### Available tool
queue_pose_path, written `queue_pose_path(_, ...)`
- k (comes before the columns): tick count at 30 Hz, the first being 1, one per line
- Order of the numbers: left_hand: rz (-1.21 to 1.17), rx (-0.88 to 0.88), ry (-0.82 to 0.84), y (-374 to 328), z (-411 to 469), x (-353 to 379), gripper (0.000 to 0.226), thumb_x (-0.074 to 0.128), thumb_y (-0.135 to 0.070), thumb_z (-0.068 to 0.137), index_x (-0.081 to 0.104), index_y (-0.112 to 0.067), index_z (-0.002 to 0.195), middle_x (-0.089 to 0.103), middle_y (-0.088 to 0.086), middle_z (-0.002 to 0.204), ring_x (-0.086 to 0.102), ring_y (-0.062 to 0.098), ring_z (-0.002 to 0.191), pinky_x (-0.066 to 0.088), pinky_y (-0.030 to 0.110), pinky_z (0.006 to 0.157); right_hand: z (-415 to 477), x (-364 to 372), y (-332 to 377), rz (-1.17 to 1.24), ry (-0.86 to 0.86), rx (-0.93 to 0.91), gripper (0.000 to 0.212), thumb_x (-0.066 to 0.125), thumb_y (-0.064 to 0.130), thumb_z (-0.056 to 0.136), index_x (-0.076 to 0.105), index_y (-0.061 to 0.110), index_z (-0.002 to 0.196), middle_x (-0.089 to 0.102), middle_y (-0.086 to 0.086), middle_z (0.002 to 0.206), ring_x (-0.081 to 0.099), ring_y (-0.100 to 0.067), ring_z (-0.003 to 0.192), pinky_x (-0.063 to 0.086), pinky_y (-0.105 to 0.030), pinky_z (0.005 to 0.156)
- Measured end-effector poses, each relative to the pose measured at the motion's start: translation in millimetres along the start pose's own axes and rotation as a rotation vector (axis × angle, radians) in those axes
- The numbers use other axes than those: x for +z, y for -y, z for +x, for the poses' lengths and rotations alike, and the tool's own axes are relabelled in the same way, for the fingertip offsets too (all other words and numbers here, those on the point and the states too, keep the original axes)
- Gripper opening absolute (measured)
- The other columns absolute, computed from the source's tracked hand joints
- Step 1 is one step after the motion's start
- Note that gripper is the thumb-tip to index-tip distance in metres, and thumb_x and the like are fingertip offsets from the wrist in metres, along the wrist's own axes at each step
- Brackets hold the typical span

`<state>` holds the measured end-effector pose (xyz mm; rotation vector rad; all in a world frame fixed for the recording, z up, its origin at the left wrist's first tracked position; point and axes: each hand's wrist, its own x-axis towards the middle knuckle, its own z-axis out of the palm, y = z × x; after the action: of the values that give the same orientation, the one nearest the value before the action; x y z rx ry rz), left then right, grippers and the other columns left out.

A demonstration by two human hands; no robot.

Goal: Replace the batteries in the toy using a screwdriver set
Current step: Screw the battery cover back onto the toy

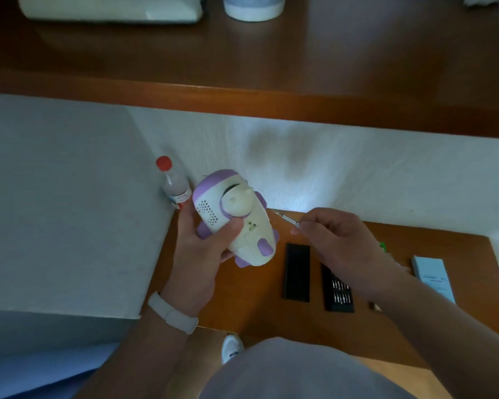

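okay, from my seat i see the left hand point(199, 254) wrapped round the toy point(242, 214), a cream and purple figure held up over the near left part of the wooden table point(242, 309). the fingers curl behind it and the thumb presses across its front, just below the speaker holes. the toy is tilted, head toward the wall and feet toward the camera, clear of the tabletop. the right hand point(337, 240) pinches a thin screwdriver point(285, 218) between thumb and fingertips. its tip points left at the toy's side and is close to it, though i cannot tell whether it touches. on the table under that hand lies the black bit tray point(337, 287) with rows of metal bits. just left of it is a flat black lid point(296, 272), the two apart. a small water bottle point(175, 185) with a red cap stands by the wall behind the left hand. a pale box point(432, 275) lies near the table's right edge, and a white wristband point(172, 312) sits on the left wrist.
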<state>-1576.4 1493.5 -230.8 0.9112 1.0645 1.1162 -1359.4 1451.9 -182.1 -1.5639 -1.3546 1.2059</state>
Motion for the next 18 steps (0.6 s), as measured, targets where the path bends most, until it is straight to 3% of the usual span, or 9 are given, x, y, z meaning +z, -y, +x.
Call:
queue_pose_path(2, 0.021, 0.025, -0.052, -8.1, -5.4, 7.7, 0.094, 0.087, -0.039, 0.061, 0.042, -0.035, 0.143, 0.065, -0.002, 0.131, 0.065, 0.025, 0.121, 0.062, 0.045, 0.078, -5.9, -4.1, 7.9, -0.070, -0.013, -0.055, 0.023, 0.057, 0.031, 0.092, 0.067, 0.024, 0.073, 0.042, 0.013, 0.045, 0.034, -0.002, 0.040, 0.031, -0.014, 0.041)
queue_pose_path(7, 0.052, 0.094, -0.124, -19.0, -18.1, 22.7, 0.105, 0.088, -0.041, 0.063, 0.031, -0.035, 0.151, 0.064, -0.003, 0.133, 0.063, 0.026, 0.123, 0.060, 0.054, 0.087, -20.4, -10.7, 23.1, -0.260, -0.028, -0.166, 0.018, 0.054, 0.041, 0.086, 0.066, 0.032, 0.076, 0.055, 0.011, 0.055, 0.046, -0.004, 0.043, 0.037, -0.015, 0.042)
queue_pose_path(11, 0.037, 0.112, -0.110, -19.6, -24.5, 29.9, 0.094, 0.085, -0.039, 0.067, 0.037, -0.032, 0.147, 0.068, -0.003, 0.129, 0.068, 0.026, 0.117, 0.063, 0.040, 0.075, -27.5, -13.7, 29.8, -0.524, -0.085, -0.379, 0.025, 0.048, 0.043, 0.091, 0.069, 0.030, 0.084, 0.053, 0.011, 0.057, 0.052, -0.013, 0.055, 0.037, -0.018, 0.045)
queue_pose_path(14, 0.036, 0.130, -0.116, -19.9, -27.0, 34.9, 0.093, 0.085, -0.039, 0.066, 0.038, -0.031, 0.145, 0.069, -0.003, 0.126, 0.070, 0.026, 0.114, 0.063, 0.039, 0.072, -30.3, -16.0, 33.5, -0.611, -0.115, -0.457, 0.033, 0.043, 0.046, 0.093, 0.069, 0.027, 0.086, 0.048, 0.014, 0.059, 0.049, -0.013, 0.052, 0.031, -0.015, 0.046)
queue_pose_path(18, 0.042, 0.168, -0.135, -20.6, -28.4, 40.6, 0.097, 0.088, -0.038, 0.066, 0.034, -0.031, 0.147, 0.070, -0.002, 0.124, 0.069, 0.027, 0.114, 0.062, 0.047, 0.082, -31.7, -17.0, 36.8, -0.623, -0.163, -0.523, 0.038, 0.044, 0.047, 0.093, 0.072, 0.022, 0.085, 0.054, 0.009, 0.060, 0.048, -0.013, 0.050, 0.039, -0.027, 0.042)
